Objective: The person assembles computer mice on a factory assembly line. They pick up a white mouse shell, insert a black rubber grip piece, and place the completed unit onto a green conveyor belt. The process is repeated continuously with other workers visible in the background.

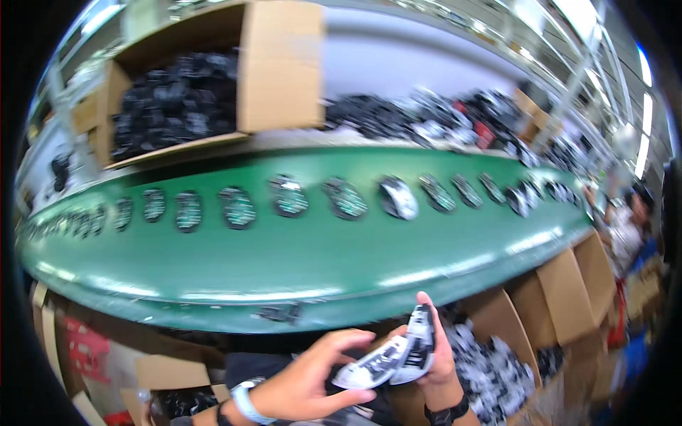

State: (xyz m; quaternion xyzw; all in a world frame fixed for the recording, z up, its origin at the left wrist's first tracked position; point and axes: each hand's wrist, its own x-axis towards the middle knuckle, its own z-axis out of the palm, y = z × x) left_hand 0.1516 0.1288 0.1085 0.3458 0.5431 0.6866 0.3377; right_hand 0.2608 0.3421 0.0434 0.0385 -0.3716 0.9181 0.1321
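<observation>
White curved shells (414,355) clamped in right hand (440,363); left hand (307,380) spread apart.

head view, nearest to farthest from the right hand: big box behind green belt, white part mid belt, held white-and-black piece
1. Held white-and-black piece: in the right hand
2. White part: ahead, on green belt
3. Big box: upper left, behind belt

No lettering, number or sign legible in the head view. Red-and-white patterned surface (89,348), lower left: marks blurred, unreadable. Two curved black-and-white plastic pieces (420,342), lower centre: dark surface detail, characters unresolved.
</observation>
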